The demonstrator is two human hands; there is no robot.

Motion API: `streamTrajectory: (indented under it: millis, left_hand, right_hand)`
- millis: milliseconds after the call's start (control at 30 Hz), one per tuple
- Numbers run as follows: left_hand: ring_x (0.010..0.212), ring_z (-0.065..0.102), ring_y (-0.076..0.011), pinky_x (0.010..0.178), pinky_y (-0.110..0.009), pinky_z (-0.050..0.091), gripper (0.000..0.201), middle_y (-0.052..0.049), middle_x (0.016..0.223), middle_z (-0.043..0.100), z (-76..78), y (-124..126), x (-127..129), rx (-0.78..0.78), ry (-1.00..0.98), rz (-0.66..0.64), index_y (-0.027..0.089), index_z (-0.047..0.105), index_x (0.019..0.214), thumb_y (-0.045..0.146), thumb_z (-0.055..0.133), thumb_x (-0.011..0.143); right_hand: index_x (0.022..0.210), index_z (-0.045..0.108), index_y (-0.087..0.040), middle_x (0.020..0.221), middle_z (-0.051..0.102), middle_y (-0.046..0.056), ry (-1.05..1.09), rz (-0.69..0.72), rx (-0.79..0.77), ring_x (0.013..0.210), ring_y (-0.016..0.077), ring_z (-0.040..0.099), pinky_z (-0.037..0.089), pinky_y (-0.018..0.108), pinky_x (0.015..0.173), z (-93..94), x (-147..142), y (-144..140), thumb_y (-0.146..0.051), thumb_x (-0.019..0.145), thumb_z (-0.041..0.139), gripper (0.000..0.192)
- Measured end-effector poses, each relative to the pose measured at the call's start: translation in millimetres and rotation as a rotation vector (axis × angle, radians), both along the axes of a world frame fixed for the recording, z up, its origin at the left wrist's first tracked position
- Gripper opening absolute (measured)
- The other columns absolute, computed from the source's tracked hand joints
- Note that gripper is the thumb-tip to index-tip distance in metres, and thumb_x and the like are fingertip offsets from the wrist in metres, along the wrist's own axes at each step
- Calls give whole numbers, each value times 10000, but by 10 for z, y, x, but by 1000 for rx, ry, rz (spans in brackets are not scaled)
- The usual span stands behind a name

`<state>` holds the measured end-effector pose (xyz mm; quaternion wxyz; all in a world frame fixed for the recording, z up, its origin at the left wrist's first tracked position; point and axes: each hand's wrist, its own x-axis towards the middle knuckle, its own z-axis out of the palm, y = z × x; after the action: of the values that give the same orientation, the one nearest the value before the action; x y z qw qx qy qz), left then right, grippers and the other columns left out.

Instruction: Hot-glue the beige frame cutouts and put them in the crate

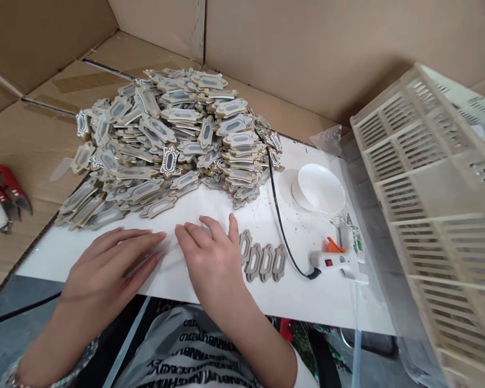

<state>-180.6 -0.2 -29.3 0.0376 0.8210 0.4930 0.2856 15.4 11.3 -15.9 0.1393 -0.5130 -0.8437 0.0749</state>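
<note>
My left hand (pixel 109 264) hovers at the front of the white board, fingers stretched out and thumb apart, with nothing visible in it. Beside it my right hand (pixel 212 256) is palm down, its fingers spread. A short row of small grey frame-shaped plaques (pixel 266 261) lies just right of my right hand, and the hand partly covers the leftmost one. Behind both hands rises a large heap of similar plaques (pixel 178 116), mostly grey backs up. One patterned plaque (pixel 170 161) in the heap shows a dark, white and gold face.
On the right lie a white glue gun (pixel 339 264) with a black cord (pixel 281 215), an orange piece (pixel 334 246) and a white bowl (pixel 319 188). A cream plastic crate (pixel 404 215) stands at the right edge. Red-handled snips (pixel 6 188) rest on cardboard at left.
</note>
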Motion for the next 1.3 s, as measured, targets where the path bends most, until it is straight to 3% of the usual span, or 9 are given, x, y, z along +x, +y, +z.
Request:
streamTrajectory:
  millis: [200, 433, 633, 767, 967, 1133, 1300]
  left_hand:
    - [855, 704, -183, 898, -294, 525, 167, -4, 960, 761, -11, -14, 49, 6, -34, 97, 251, 678, 1077, 314, 546, 998]
    - [864, 731, -179, 876, -272, 529, 179, -14, 963, 779, -26, -23, 58, 32, 9, 210, 240, 693, 1088, 282, 545, 998]
    - [737, 741, -166, 639, -247, 512, 292, -3, 907, 793, 28, -24, 98, -38, -8, 398, 244, 694, 1084, 444, 493, 1013]
    - [859, 750, -208, 703, -277, 534, 356, -34, 1017, 774, 69, -74, 167, -139, -211, 629, 241, 681, 1117, 530, 590, 929]
    - [792, 721, -169, 750, -263, 592, 480, -5, 934, 746, 90, -84, 222, -247, -631, 579, 254, 686, 1188, 445, 762, 754]
    - [832, 717, -187, 918, -346, 610, 252, -14, 957, 760, 221, -105, 357, -280, -731, 585, 269, 769, 982, 417, 765, 778]
    - [755, 712, -174, 715, -259, 622, 214, -6, 852, 760, 253, -112, 478, -421, -819, 504, 272, 766, 864, 446, 800, 746]
  right_hand:
    - [1115, 731, -227, 1130, 792, 31, -23, 14, -27, 1071, 242, 662, 396, 566, 1140, 60, -46, 42, -214, 1051, 517, 225]
    - [991, 734, -252, 1040, 783, 11, -16, 12, 11, 1001, 236, 655, 383, 576, 1132, 34, -90, 70, -197, 1041, 517, 229]
    - [973, 747, -264, 968, 783, 13, -28, 0, 17, 933, 223, 651, 410, 547, 1110, 41, -112, 96, -195, 1038, 518, 247]
    - [1018, 747, -278, 944, 777, 6, -24, -9, 44, 921, 210, 645, 413, 518, 1104, 50, -115, 103, -200, 1048, 495, 266]
    - [1083, 737, -323, 1008, 778, -16, 24, -14, 81, 964, 206, 644, 387, 474, 1092, 21, -66, 77, -189, 1025, 546, 240]
    - [1114, 750, -311, 981, 793, -21, 363, -97, -7, 893, 149, 677, 476, 311, 885, 63, 4, 64, -127, 1003, 536, 303]
    - [916, 766, -231, 876, 802, 2, 1051, -197, -281, 817, 146, 739, 580, 253, 773, 147, 6, 28, -200, 933, 621, 149]
